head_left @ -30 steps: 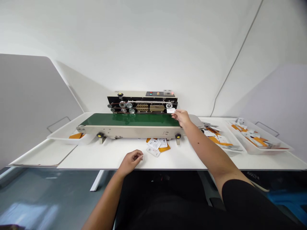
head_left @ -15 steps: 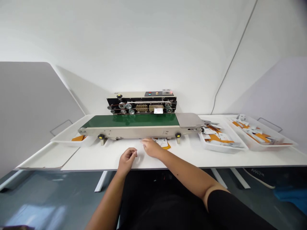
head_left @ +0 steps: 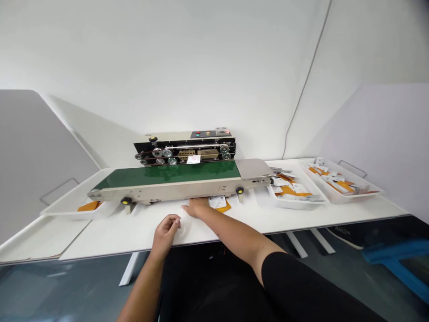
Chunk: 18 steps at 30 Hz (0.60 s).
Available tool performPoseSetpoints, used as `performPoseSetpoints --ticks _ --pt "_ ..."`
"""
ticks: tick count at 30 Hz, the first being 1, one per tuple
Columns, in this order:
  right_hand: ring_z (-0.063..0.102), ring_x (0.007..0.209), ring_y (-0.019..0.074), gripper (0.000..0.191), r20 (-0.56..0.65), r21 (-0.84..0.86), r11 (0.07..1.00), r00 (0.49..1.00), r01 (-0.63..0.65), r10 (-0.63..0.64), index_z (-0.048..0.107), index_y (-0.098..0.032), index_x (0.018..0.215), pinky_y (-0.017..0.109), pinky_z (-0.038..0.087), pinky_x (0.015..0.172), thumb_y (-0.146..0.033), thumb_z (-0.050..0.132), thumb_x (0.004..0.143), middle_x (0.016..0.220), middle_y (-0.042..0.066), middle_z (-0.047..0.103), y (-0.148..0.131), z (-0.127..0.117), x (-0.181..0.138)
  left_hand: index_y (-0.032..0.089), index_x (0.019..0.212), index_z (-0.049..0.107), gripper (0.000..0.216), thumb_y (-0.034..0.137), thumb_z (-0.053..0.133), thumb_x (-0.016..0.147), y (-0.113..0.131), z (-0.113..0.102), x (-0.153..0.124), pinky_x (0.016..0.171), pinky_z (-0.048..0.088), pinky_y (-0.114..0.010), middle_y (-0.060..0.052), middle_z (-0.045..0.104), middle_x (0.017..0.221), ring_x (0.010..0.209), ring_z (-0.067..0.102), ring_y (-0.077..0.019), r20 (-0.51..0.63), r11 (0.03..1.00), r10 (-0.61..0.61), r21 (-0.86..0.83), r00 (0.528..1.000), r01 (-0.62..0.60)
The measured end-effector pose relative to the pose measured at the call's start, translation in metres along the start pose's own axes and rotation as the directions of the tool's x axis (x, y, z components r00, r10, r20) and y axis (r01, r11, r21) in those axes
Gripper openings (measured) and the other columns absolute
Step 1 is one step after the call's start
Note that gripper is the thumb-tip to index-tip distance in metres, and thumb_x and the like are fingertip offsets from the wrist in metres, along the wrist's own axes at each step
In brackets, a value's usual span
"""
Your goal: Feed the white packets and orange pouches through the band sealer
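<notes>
The band sealer [head_left: 181, 190] stands on the bench [head_left: 100, 237]. Just in front of it lie thin, light, flexible sachets [head_left: 217, 202] (take hold by an edge). The right hand [head_left: 197, 206] lies beside them, fingers released; the left hand [head_left: 165, 235] curls loosely, holding nothing visible.

A band sealer [head_left: 184, 154] sits on the table [head_left: 110, 232], one tray [head_left: 63, 214] to its left, two trays [head_left: 295, 203] to its right.

I'm in a small packaging workshop: a band sealer [head_left: 184, 150] with a green conveyor [head_left: 164, 175] and white trays [head_left: 295, 202] of packets [head_left: 288, 188] stand on my surface [head_left: 110, 235].
</notes>
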State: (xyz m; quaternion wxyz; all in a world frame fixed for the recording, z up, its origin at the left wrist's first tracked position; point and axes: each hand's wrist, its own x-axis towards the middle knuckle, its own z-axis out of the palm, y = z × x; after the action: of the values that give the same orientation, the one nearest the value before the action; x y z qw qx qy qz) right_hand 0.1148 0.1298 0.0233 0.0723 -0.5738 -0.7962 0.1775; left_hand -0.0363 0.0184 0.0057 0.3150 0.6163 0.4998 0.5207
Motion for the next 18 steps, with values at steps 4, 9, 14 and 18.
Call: performPoseSetpoints --ticks 4,9,14,18 --pt "0.052 0.136 0.0327 0.052 -0.069 -0.056 0.986 0.985 0.156 -0.160 0.053 -0.019 0.142 0.053 0.041 0.112 -0.050 0.051 0.100 0.148 0.016 0.056 -0.002 0.002 -0.006 0.019 0.091 0.065 0.034 0.053 0.063 0.089 0.001 0.000 0.002 0.062 0.047 -0.026 -0.001 0.064 0.071 0.067 0.060 -0.0172 -0.006 1.000 -0.011 0.025 1.000 0.011" --pt "0.066 0.107 0.0297 0.027 -0.094 -0.302 0.852 0.876 0.428 -0.473 0.063 -0.015 0.120 0.043 0.056 0.083 -0.030 0.047 0.103 0.120 0.013 0.070 -0.009 0.008 -0.027 0.020 0.089 0.065 0.035 0.055 0.065 0.087 -0.002 -0.001 0.005 0.066 0.049 -0.028 -0.001 0.063 0.072 0.070 0.061 -0.0189 -0.022 0.999 0.006 0.037 1.000 -0.005" --pt "0.066 0.101 0.0269 0.022 -0.186 -0.436 0.717 0.725 0.543 -0.663 0.063 -0.018 0.114 0.040 0.053 0.080 -0.024 0.044 0.104 0.105 0.009 0.073 -0.005 -0.005 -0.038 0.020 0.104 0.069 0.035 0.049 0.067 0.084 -0.004 0.000 0.012 0.080 0.052 -0.035 -0.009 0.062 0.112 0.087 0.060 -0.0219 -0.261 0.943 0.216 0.305 0.941 -0.132" --pt "0.058 0.120 0.0267 0.027 -0.272 -0.429 0.693 0.649 0.579 -0.710 0.064 -0.020 0.113 0.040 0.045 0.093 -0.023 0.039 0.106 0.111 0.008 0.074 0.002 -0.015 -0.041 0.021 0.120 0.065 0.049 0.053 0.066 0.082 -0.004 0.002 0.019 0.081 0.052 -0.038 -0.012 0.057 0.129 0.103 0.058 -0.0271 -0.264 0.915 0.226 0.388 0.938 -0.111"
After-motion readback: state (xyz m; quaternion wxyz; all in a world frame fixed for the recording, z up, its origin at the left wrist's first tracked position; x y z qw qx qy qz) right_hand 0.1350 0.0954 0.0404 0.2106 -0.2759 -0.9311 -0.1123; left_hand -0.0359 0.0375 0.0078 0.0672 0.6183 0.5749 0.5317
